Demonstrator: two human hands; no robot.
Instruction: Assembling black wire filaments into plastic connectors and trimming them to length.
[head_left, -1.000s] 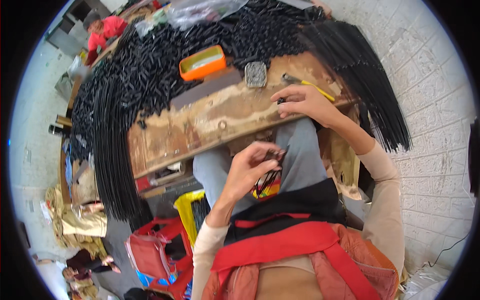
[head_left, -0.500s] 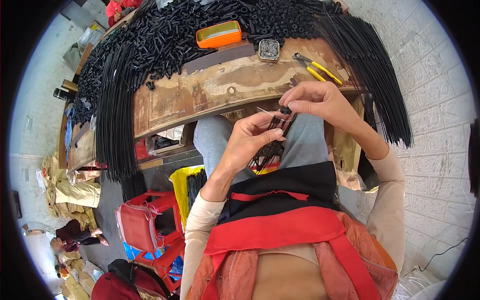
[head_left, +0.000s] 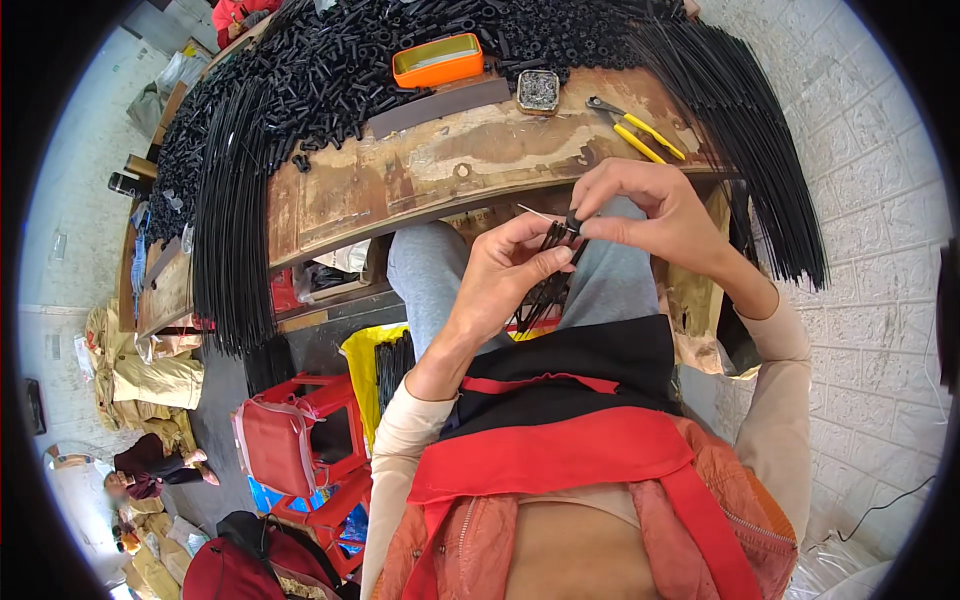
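Observation:
Over my lap, my left hand (head_left: 507, 268) pinches a bunch of thin black rods (head_left: 545, 292), which look like umbrella ribs, between thumb and fingers. A thin pale wire (head_left: 535, 213) sticks out past its fingertips. Close on the right, my right hand (head_left: 648, 212) grips a small black plastic piece (head_left: 573, 221) with thumb and fingertips. This piece is right at the upper ends of the rods; whether it touches them is hard to see. The fingers partly cover both.
Heaped black plastic parts (head_left: 340, 75) cover the far part of the wooden table (head_left: 440, 165). Long black rods hang over its edge at left (head_left: 232, 220) and right (head_left: 750, 150). Yellow-handled pliers (head_left: 640, 130), a small box (head_left: 538, 90) and an orange tray (head_left: 437, 70) lie there. A red stool (head_left: 330, 400) stands left.
My right hand has come slightly down and turned, bringing the black plastic piece closer to the rod ends. My left hand stays nearly in place, still pinching the rods.

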